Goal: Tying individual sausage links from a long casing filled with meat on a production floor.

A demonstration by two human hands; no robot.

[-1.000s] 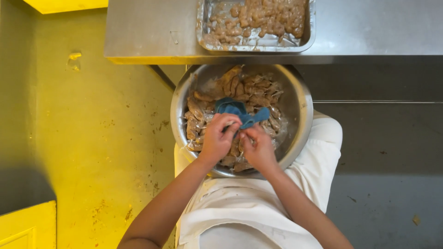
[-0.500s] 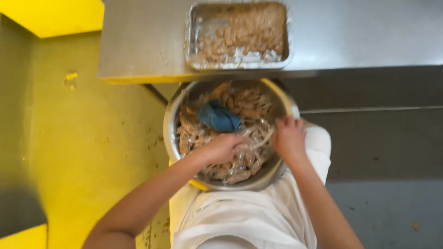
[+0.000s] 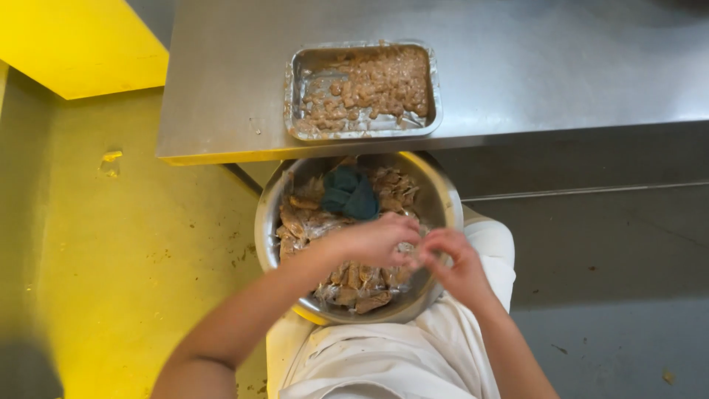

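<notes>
Yellow floor [image 3: 111, 244] spreads toward nine o'clock; steel counter [image 3: 554, 66] at twelve bears a foil tray [image 3: 436, 89]; below, the metal bowl [image 3: 267, 214] of wrapped pieces [image 3: 354, 284] rests on the lap; left hand [image 3: 377, 240] and right hand [image 3: 458, 266] meet, fingertips pinching one piece together; a blue cloth [image 3: 351, 193] lies at the bowl's twelve o'clock.

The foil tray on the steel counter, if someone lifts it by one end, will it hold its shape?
Probably not. The foil tray has thin, crinkled walls, so it would likely flex or buckle. It looks more than half full of small brownish pieces, so fairly heavy for its stiffness. On the smooth steel counter it would likely slide easily when pushed.
</notes>
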